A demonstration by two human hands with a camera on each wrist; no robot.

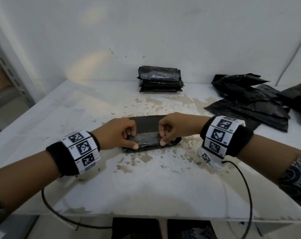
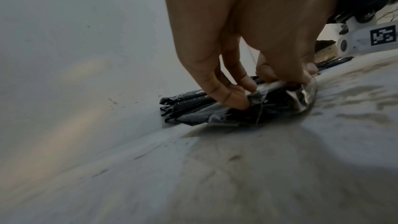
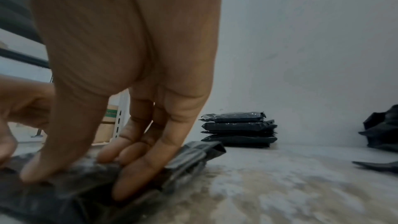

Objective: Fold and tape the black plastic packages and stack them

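White worn table [image 1: 94,107], both hands' curled fingers [image 1: 129,133] pinching clear tape [image 1: 147,138] onto folded package [image 1: 146,121] (finished stack [image 1: 161,79] behind)

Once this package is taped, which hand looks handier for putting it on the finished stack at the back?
Probably the right hand: the stack sits back and slightly to its side. Both hands are on the package, so the margin is small.

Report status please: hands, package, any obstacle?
Both hands, left and right, press tape on folded package. Stack behind, apart. Nothing in the way.
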